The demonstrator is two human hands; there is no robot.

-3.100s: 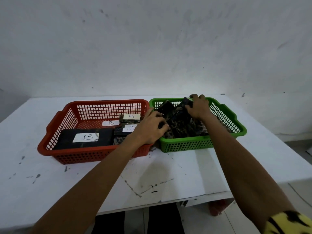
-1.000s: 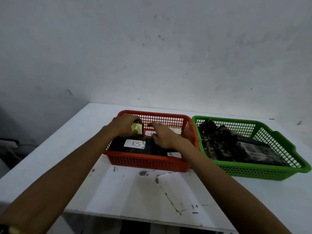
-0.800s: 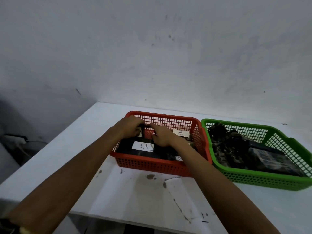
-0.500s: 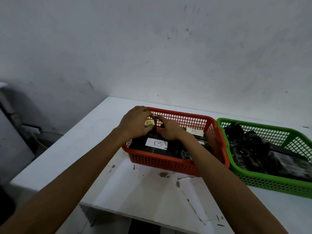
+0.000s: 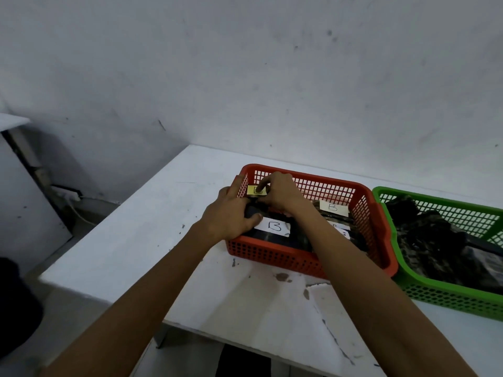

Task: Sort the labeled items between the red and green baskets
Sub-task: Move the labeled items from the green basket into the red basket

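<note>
The scuffed white tabletop [image 5: 163, 235] carries two baskets side by side, rims touching: the red basket [image 5: 272, 254] on the left, the green basket [image 5: 449, 296] on the right. Nearest in the red one lies a dark flat item [image 5: 272, 236], its white label [image 5: 275, 226] marked B facing up, where it can be read. Right of it, half hidden by the right forearm, a second white slip [image 5: 343, 233] shows, its letter unreadable. Farther right a cream label [image 5: 332, 207] also reads B.

Both hands meet at the far left corner of the red basket over a dark small item [image 5: 253, 210] topped with a yellow label [image 5: 254, 190]. The left hand [image 5: 231, 216] wraps it from the left, thumb by the white label, its grip closed round the item, apparently to steady it. The right hand [image 5: 281, 194] has its grip pinching the item's top, fingertips on the yellow label, whose letter is partly covered. I judge the item is either being seated in that corner label-up or lifted from it; I cannot tell which.

The green basket holds a dark pile [image 5: 435, 238] of patterned pieces, no labels showing, too tangled to count.

Count: two baskets, two hands, four labels, two plainly B. Behind stands a stained grey wall [image 5: 272, 77]
</note>
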